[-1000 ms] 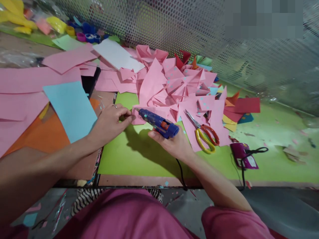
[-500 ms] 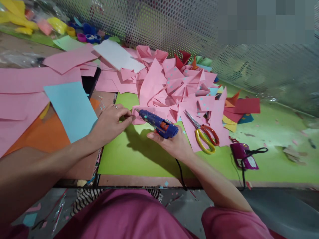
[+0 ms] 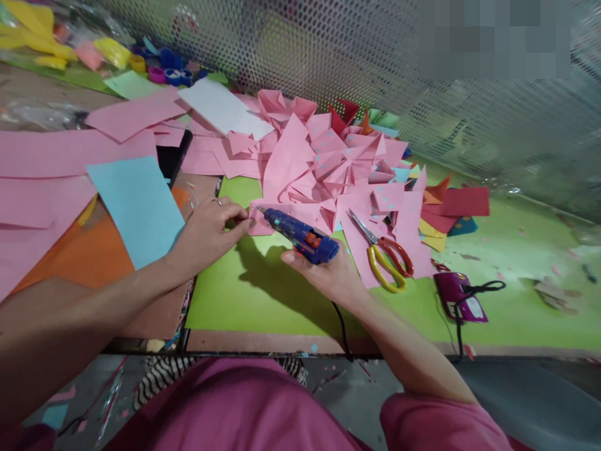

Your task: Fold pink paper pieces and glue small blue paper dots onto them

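My right hand [image 3: 323, 269] is wrapped round a blue hot glue gun [image 3: 300, 235], its nozzle pointing left. The nozzle tip is over the left part of a pink paper piece [image 3: 263, 224] lying on the green sheet. At that piece's left edge, my left hand [image 3: 211, 228] has its thumb and fingers pinched together on the paper; a ring is on one finger. Behind both hands spreads a heap of folded pink paper [image 3: 328, 156], some of it with blue dots. Scissors [image 3: 375, 247] with one yellow and one red handle lie to the right of the glue gun.
A purple device with a black cord [image 3: 460, 297] lies at right. Blue paper [image 3: 136, 207], orange paper [image 3: 79, 254] and a black phone-like object [image 3: 173, 156] are at left. Perforated metal mesh [image 3: 282, 50] rises behind the table. The glue gun's black cable [image 3: 342, 329] hangs over the front edge.
The glue gun and my right hand have shifted very slightly to the right. My left hand keeps its place at the pink paper's edge.
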`<state>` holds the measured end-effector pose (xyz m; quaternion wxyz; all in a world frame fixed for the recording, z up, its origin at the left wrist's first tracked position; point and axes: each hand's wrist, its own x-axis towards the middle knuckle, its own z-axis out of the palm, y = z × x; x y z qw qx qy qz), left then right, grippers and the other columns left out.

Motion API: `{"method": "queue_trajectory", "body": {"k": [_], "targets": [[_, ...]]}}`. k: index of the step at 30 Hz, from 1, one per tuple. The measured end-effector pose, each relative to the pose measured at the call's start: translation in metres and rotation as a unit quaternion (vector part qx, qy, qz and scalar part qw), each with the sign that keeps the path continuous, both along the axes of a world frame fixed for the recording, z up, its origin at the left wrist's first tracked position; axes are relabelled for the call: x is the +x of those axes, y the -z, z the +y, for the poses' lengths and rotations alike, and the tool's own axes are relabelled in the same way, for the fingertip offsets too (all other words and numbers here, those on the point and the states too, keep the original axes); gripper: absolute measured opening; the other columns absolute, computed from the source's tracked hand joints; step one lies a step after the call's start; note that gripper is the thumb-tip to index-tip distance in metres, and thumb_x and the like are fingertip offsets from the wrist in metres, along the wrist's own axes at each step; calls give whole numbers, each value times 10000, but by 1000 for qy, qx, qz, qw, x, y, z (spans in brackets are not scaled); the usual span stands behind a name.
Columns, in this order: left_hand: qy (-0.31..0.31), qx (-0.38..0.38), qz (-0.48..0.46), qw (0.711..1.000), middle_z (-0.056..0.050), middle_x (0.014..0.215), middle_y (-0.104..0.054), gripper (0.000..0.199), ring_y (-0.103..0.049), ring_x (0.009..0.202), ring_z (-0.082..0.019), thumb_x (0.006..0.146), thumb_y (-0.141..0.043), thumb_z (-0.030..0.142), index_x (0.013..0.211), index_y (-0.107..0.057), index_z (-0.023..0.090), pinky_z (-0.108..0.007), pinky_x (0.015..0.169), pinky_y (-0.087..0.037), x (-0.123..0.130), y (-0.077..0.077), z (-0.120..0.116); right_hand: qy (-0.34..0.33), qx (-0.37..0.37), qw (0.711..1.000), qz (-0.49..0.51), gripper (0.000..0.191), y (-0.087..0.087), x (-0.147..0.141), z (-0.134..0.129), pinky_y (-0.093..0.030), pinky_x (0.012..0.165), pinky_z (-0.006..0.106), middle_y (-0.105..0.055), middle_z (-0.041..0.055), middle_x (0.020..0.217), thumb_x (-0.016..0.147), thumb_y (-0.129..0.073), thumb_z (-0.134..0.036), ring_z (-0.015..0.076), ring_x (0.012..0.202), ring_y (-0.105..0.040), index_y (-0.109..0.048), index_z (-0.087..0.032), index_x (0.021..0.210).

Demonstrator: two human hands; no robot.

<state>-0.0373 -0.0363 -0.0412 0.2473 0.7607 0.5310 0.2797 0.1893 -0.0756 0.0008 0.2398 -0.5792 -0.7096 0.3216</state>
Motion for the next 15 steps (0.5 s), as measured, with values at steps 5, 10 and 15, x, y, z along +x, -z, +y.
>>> {"method": "queue_trajectory", "body": {"k": [5,10,15], "targets": [[-1,-2,-7,1000,-31,821,-687,332,-597,806,-190,953,-523,449,854,-719,199,-342,852,-451,0,0,0,-10,-8,1000,10,510,0,-1,-1,-355,540,295,-519,-28,623,802,-666,-719,136,572,-466,-538,-227,772],[2,2,-8,1000,-31,819,-689,306,-597,808,-192,944,-537,424,864,-726,198,-344,861,-449,0,1,0,-21,-8,1000,10,512,-1,-2,0,-349,548,291,-479,-51,600,811,-664,-711,115,551,-424,-497,-233,732],[-1,4,-7,1000,-25,789,-691,334,-598,784,-191,946,-527,457,836,-718,206,-345,847,-457,0,-1,0,-15,-8,1000,11,503,-1,-2,-1,-379,561,297,-559,-26,645,808,-663,-713,137,582,-498,-570,-219,798]]}}
